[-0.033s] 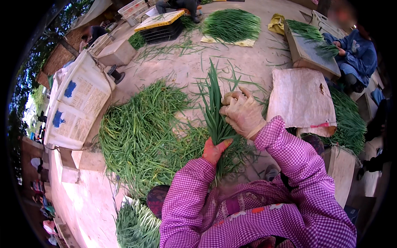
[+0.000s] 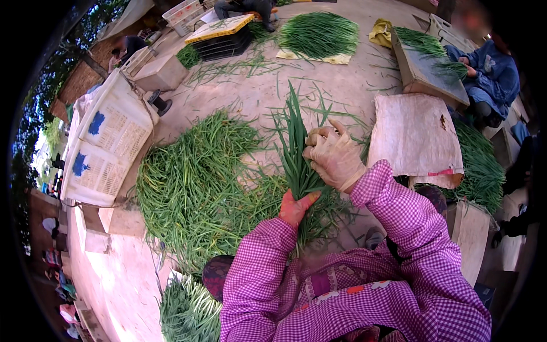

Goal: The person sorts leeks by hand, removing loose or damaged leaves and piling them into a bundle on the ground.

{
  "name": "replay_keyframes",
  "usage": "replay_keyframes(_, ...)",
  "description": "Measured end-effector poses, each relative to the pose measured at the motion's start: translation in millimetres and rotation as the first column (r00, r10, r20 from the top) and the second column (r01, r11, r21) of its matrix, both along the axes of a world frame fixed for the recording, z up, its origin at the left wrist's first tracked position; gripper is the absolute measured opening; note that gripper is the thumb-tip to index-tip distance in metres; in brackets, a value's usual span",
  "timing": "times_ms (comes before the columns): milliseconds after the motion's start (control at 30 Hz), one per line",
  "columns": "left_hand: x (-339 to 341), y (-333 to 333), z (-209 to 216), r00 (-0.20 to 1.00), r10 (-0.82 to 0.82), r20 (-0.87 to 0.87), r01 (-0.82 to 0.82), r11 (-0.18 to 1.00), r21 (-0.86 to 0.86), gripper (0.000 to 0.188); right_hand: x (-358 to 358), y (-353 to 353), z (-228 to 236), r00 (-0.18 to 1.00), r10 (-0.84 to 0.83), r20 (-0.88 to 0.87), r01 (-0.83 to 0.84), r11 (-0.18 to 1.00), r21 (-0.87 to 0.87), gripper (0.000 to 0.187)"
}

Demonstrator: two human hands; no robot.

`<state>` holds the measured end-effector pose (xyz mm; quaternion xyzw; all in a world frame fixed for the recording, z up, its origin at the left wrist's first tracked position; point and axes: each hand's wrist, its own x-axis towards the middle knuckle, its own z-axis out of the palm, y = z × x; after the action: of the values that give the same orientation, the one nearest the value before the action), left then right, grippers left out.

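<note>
My left hand point(image 2: 297, 208), in an orange-red glove, is closed around the lower part of a bunch of garlic chives point(image 2: 293, 145). The long green leaves stand up and away from me, and their lower ends hang below the fist. My right hand point(image 2: 336, 154), in a pale thin glove, is against the right side of the leaves. Its fingers are bent, with one sticking up; whatever they pinch is hidden. Beneath and left of the bunch spreads a big loose heap of green leaves point(image 2: 194, 182), some yellowed.
Neatly laid chives point(image 2: 191, 310) lie at lower left; more point(image 2: 319, 34) lie on a far mat. White crates point(image 2: 114, 142) stand left, a black crate point(image 2: 228, 45) beyond. To my right, a pale sheet point(image 2: 416, 137) is near another pile point(image 2: 476, 165). A co-worker in blue point(image 2: 493, 77) handles chives.
</note>
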<state>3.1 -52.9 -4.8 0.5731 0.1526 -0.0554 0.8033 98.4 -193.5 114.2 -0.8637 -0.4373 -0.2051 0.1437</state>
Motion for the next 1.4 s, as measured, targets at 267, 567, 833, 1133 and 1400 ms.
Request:
replay_keyframes(267, 2, 5, -3, 0.995, 0.095, -0.04, -0.089, 0.987, 0.134, 0.04, 32, -27, 15, 0.976, -0.217, -0.008, 0.193, 0.851, 0.487, 0.013)
replay_keyframes(567, 8, 7, -1, 0.966, 0.254, -0.051, -0.244, 0.957, 0.157, 0.036, 17, -24, 28, 0.999, 0.027, 0.03, -0.039, 0.861, 0.508, 0.016)
replay_keyframes(833, 8, 1, -3, 0.969, 0.245, 0.005, -0.244, 0.96, 0.136, 0.045, -17, 12, -10, 0.998, -0.004, -0.059, 0.002, 1.0, -0.029, 0.021)
replay_keyframes(1133, 8, 5, 13, 0.98, 0.163, 0.115, -0.173, 0.981, 0.084, 0.038, -8, -2, -6, 0.569, 0.478, -0.668, -0.043, 0.829, 0.557, 0.013)
replay_keyframes(1400, 3, 6, 17, 0.973, 0.231, -0.004, -0.229, 0.966, 0.121, 0.038, 13, -14, 18, 0.502, 0.7, -0.508, 0.135, 0.517, 0.845, 0.024)
